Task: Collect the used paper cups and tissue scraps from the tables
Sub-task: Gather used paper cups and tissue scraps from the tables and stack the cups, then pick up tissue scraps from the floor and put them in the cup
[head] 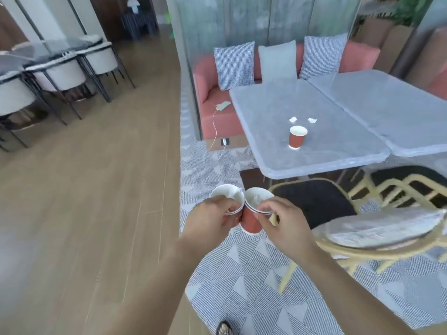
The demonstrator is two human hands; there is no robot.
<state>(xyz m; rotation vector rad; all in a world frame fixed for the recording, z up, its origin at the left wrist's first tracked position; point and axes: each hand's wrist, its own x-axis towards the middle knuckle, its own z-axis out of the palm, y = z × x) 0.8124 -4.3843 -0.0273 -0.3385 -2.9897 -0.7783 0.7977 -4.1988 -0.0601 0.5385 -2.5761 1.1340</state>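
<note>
My left hand (212, 217) grips a red paper cup (229, 197) by its rim, white tissue showing inside. My right hand (280, 222) pinches the rim of a second red paper cup (252, 220), which also holds tissue. The two cups touch side by side, held in the air above the patterned rug. Ahead on the grey marble table (326, 155) stands a third red paper cup (297, 137), upright. Two white tissue scraps lie just behind it, one on the left (293, 119) and one on the right (312, 120).
A rattan chair (321, 204) with a dark seat stands between me and the table; another rattan chair with a grey cushion (387, 228) is at my right. A pink sofa (212, 110) with pillows and a charging phone (223, 105) lies behind. Wood floor spreads left.
</note>
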